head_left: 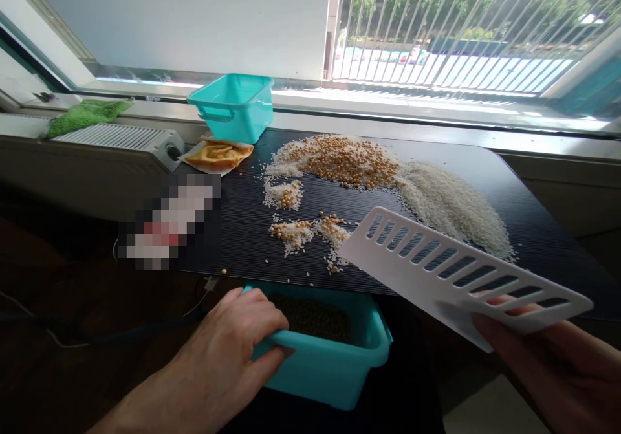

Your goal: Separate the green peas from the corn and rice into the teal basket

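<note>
My left hand point(228, 340) is closed on the near left rim of a turquoise plastic bin point(330, 372), just below the table's front edge. Small dark grains point(313, 316) cover the inside of that bin. In my right hand point(548, 350) is a flat white plastic panel point(398, 272) with a row of slots, gripped at its right end. The panel slants over the front of the table, its left tip beside a small heap of rice and yellow beans point(334, 232). Behind it spread white rice point(451, 204) and a mound of yellow beans point(344, 161) on rice.
A second turquoise bin point(237, 110) stands at the back left of the dark table point(233, 227), beside an orange-and-white packet point(218, 156). A blurred-out item point(174, 220) lies at the left edge. A green cloth point(87, 117) rests on the radiator point(121, 140). Windows line the back.
</note>
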Available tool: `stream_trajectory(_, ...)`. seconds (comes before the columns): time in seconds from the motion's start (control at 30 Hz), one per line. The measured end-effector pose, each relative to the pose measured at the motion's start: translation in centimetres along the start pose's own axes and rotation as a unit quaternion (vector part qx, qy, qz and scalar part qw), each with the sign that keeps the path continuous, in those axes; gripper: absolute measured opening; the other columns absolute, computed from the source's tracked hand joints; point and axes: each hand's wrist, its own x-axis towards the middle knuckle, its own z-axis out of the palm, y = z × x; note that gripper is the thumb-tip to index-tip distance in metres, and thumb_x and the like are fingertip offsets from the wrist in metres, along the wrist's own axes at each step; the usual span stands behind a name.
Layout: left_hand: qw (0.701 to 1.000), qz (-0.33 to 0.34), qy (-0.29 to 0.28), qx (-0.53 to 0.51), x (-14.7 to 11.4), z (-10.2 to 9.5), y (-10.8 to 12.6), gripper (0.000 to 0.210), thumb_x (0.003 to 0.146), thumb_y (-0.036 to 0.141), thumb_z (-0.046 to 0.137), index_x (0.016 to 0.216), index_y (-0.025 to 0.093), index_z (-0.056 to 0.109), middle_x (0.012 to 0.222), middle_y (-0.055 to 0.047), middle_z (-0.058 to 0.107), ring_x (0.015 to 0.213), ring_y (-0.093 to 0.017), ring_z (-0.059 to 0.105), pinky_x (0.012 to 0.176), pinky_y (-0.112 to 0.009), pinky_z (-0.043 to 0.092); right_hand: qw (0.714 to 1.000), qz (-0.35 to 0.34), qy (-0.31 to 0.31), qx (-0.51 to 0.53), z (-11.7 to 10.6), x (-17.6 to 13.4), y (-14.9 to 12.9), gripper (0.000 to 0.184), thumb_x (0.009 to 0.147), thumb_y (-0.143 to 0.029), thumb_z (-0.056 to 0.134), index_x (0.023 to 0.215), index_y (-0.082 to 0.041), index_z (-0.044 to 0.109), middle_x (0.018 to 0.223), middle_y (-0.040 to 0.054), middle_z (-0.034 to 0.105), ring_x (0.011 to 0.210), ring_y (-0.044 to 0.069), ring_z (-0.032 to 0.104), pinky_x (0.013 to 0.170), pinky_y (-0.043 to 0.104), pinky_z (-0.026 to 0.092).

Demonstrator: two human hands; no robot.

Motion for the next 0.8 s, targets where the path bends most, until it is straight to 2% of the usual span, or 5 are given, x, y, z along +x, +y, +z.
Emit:
stream_trajectory(0.17, 1.0, -0.007, 0.001, -0.009, -0.1, 0.1, -0.1, 0.014, 0.09, 0.018, 0.059, 0.077, 0.021, 0.062, 0.08, 0.002, 0.06, 0.082, -0.018, 0.053, 0.082, -0.033, 0.039, 0.999, -0.033, -0.032, 0.023, 0.0, 0.5, -0.4, 0.021, 0.075, -0.021, 0.067, 0.089, -0.034, 0.078, 0.079, -0.0073, 0.079, 0.062, 0.016, 0.075, 0.059, 0.012, 0.058)
stream_trajectory(0.4, 1.0, -0.011, 0.009, -0.012, -0.1, 0.1, 0.1, 0.013, 0.088, 0.016, 0.06, 0.077, 0.022, 0.063, 0.08, 0.002, 0.059, 0.083, -0.018, 0.052, 0.08, -0.032, 0.039, 0.999, -0.01, -0.041, 0.003, -0.7, -0.5, 0.9, 0.015, 0.074, -0.025, 0.07, 0.084, -0.035, 0.077, 0.077, -0.0059, 0.079, 0.058, 0.017, 0.074, 0.05, 0.013, 0.057)
stream_trajectory(0.63, 1.0, -0.008, 0.003, -0.015, -0.1, 0.0, 0.2, 0.011, 0.087, 0.017, 0.062, 0.078, 0.022, 0.063, 0.082, 0.002, 0.06, 0.085, -0.018, 0.053, 0.08, -0.032, 0.039, 0.999, -0.023, -0.049, 0.004, -0.7, 0.0, 1.0, 0.014, 0.074, -0.028, 0.069, 0.083, -0.032, 0.079, 0.077, -0.0033, 0.08, 0.058, 0.019, 0.074, 0.051, 0.016, 0.059)
stream_trajectory(0.8, 1.0, -0.005, 0.004, -0.006, 0.0, -0.1, 0.4, 0.012, 0.087, 0.016, 0.062, 0.076, 0.021, 0.063, 0.079, 0.002, 0.06, 0.082, -0.018, 0.053, 0.079, -0.032, 0.039, 0.998, -0.039, -0.041, -0.001, -0.5, 0.0, 1.3, 0.017, 0.076, -0.029, 0.069, 0.088, -0.034, 0.079, 0.079, -0.0057, 0.08, 0.061, 0.018, 0.075, 0.057, 0.015, 0.06)
